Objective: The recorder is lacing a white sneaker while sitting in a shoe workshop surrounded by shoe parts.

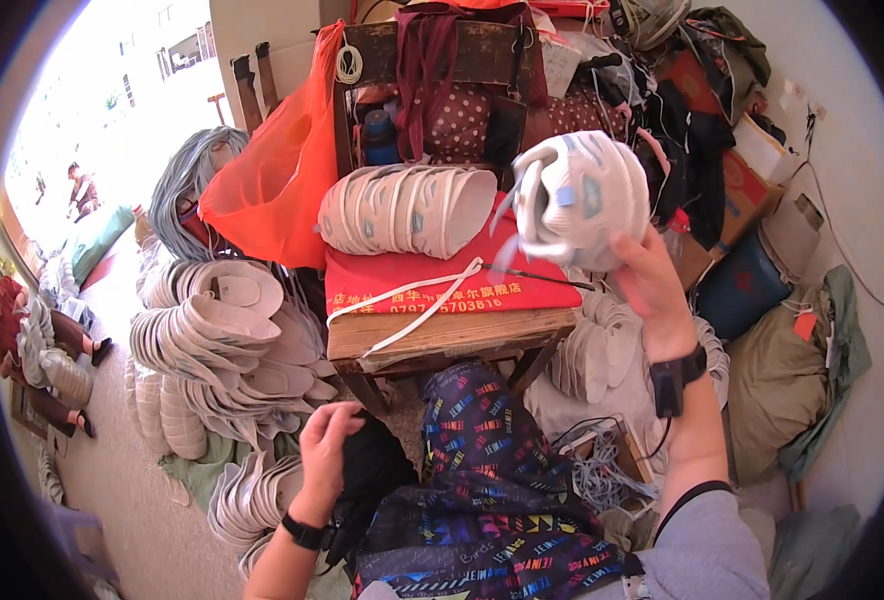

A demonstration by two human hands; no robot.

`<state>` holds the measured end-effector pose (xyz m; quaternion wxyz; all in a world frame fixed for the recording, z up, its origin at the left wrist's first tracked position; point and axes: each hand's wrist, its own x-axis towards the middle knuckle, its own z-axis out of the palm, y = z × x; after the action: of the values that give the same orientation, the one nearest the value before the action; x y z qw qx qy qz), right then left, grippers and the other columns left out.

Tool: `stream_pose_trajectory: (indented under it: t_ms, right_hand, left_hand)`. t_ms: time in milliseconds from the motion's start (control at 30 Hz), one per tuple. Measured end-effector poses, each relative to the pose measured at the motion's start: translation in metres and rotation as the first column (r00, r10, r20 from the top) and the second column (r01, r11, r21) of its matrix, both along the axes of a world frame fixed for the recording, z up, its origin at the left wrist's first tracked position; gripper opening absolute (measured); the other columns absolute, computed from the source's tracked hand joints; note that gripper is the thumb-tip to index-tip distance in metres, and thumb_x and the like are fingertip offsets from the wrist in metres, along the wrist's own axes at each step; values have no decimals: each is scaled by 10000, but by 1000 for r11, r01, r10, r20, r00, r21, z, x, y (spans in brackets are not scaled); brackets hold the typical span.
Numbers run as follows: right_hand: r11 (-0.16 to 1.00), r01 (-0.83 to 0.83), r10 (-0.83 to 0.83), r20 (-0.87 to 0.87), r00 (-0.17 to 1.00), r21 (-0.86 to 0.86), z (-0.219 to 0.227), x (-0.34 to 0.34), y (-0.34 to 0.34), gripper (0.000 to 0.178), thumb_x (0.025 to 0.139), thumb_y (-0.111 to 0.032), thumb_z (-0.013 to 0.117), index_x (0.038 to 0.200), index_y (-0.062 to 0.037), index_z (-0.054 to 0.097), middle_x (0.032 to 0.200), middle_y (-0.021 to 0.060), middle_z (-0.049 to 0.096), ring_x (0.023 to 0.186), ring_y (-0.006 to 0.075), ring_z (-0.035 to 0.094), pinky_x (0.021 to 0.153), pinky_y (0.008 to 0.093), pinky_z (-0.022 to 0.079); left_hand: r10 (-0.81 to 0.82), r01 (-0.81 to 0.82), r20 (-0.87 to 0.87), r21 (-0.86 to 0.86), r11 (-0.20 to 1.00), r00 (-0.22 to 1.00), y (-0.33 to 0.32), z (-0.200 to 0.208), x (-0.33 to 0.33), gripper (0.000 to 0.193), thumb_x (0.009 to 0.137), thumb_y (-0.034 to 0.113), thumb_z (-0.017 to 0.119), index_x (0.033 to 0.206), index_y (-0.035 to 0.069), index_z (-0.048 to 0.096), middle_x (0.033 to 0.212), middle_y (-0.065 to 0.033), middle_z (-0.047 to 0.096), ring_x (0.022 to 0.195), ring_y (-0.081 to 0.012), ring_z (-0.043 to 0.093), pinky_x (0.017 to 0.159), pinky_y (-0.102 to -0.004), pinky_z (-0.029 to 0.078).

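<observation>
My right hand [648,282] is raised at the right of the wooden stool and grips a white knit shoe upper [587,195] with blue-grey patches. A loose lace or strip beside it is blurred. My left hand [327,450] hovers in front of the stool's left side, fingers loosely bent and apart, holding nothing that I can see. On the stool, a row of nested shoe uppers [402,212] lies on its side upon a red cloth bag [442,290]. A white strap [424,312] and a thin dark rod lie across the bag's front.
Stacks of pale shoe uppers [207,340] crowd the floor at left. An orange mesh bag [277,190] hangs from the wooden chair back [372,50]. At right are a box of grey laces [607,465], a blue bin [747,285] and an olive sack [777,370]. Another person sits far left.
</observation>
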<state>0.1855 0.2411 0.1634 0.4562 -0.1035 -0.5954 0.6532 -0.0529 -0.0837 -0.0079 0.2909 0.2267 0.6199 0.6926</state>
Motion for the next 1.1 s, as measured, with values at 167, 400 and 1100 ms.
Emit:
stream_pose_trajectory:
  t_ms: [167, 400, 1100]
  right_hand:
    - [867, -63, -245, 532, 810, 495, -37, -51, 69, 360, 844, -87, 643, 1194, -6, 618, 1099, 64, 684, 1014, 154, 622, 918, 295, 465]
    - [801, -57, -291, 470, 833, 596, -111, -140, 96, 332, 816, -176, 705, 1109, -24, 674, 1058, 156, 699, 980, 272, 663, 865, 335, 493]
    - [649, -251, -434, 621, 653, 718, -123, -45, -26, 149, 945, -52, 555, 1053, 27, 620, 1025, 93, 634, 993, 169, 586, 911, 276, 432]
  left_hand:
    - [194, -196, 121, 11, 980, 974, -50, -33, -25, 211, 967, 218, 581, 1003, 22, 651, 914, -43, 673, 756, -106, 608, 731, -244, 475]
    - [448, -439, 192, -91, 894, 873, -120, -68, -40, 206, 975, 261, 572, 974, 65, 633, 864, -26, 651, 693, -78, 575, 643, -212, 446]
    - [633, -599, -296, -727, 336, 715, -322, -269, 15, 288, 833, 202, 682, 1046, 9, 659, 899, -162, 681, 873, -271, 647, 823, -376, 508]
